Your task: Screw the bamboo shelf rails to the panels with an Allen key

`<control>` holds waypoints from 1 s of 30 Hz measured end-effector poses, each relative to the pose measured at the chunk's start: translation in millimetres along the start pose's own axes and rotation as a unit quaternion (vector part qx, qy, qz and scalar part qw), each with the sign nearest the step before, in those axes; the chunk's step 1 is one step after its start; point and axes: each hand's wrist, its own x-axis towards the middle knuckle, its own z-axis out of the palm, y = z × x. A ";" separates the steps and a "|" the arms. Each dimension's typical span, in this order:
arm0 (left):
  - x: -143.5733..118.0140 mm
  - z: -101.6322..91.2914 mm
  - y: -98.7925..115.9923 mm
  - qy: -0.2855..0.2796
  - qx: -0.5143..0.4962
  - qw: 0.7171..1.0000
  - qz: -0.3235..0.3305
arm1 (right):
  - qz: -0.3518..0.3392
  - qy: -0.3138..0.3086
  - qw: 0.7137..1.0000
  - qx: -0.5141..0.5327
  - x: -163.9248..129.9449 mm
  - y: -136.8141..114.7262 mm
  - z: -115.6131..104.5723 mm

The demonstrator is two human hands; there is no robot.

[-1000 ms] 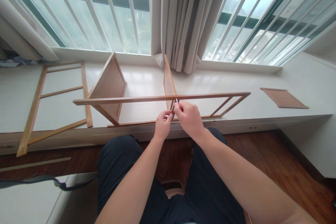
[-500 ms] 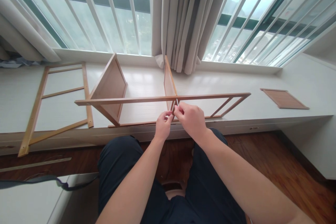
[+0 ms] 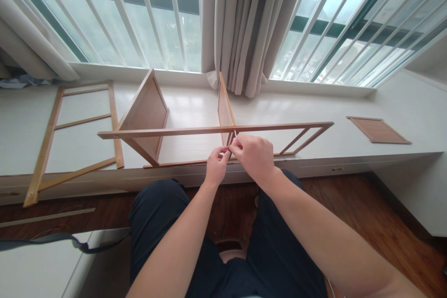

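Observation:
A long wooden side frame (image 3: pixel 181 132) lies level in front of me, with two wooden panels joined to it: a left panel (image 3: pixel 143 102) and a middle panel (image 3: pixel 225 102). Where the middle panel meets the frame, my right hand (image 3: pixel 253 153) is closed around a thin, pale metal rod (image 3: pixel 235 134) that looks like a hex key. Just left of it, my left hand (image 3: pixel 216 165) has its fingers pinched together at the frame's crosspiece. The fingers hide whatever is between them, and the two hands' fingertips nearly touch.
A separate wooden ladder-like frame (image 3: pixel 45 149) rests on the white window bench (image 3: pixel 296 107) at the left. A small wooden panel (image 3: pixel 379 130) lies at the right. Grey curtains (image 3: pixel 240 28) hang behind, and a dark strap (image 3: pixel 84 244) crosses a white surface at lower left.
My right hand has turned slightly about the rod, its fingers shifting a little left toward my left hand. The wooden frame and panels stay in place.

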 end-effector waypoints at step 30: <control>-4.6 11.3 -22.0 -0.036 0.035 0.997 0.061 | 0.216 -0.103 0.828 0.507 -107.7 65.7 92.2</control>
